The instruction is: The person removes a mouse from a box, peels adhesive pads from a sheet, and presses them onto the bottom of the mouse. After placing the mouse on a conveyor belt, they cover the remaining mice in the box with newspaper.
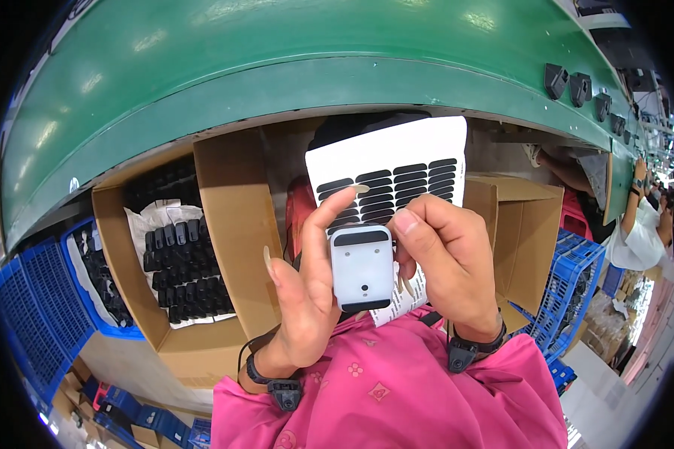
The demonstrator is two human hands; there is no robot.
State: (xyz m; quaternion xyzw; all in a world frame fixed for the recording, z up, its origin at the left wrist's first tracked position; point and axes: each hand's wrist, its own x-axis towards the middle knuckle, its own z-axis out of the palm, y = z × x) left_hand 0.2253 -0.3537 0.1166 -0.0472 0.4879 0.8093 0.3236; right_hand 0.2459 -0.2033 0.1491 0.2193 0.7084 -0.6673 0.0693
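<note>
A small white rectangular device (362,273) with rounded corners is held upright in front of my body. Its face has a black strip at each end, two small marks and a dark round hole. My left hand (307,299) cradles it from the left, with thumb and index finger spread away from it and the other fingers hidden behind. My right hand (449,254) is closed at its upper right edge, thumb against bent index finger; anything else in that pinch is hidden. Behind the device, a white sheet (386,156) with rows of black oblong stickers lies across my lap.
A green table (292,45) curves across the far side, with several black parts (556,81) at its right. Left stands a cardboard box (236,224) of black pieces beside blue crates (41,288). Another box (528,247) and blue crate (573,277) stand right; a person (636,232) works beyond.
</note>
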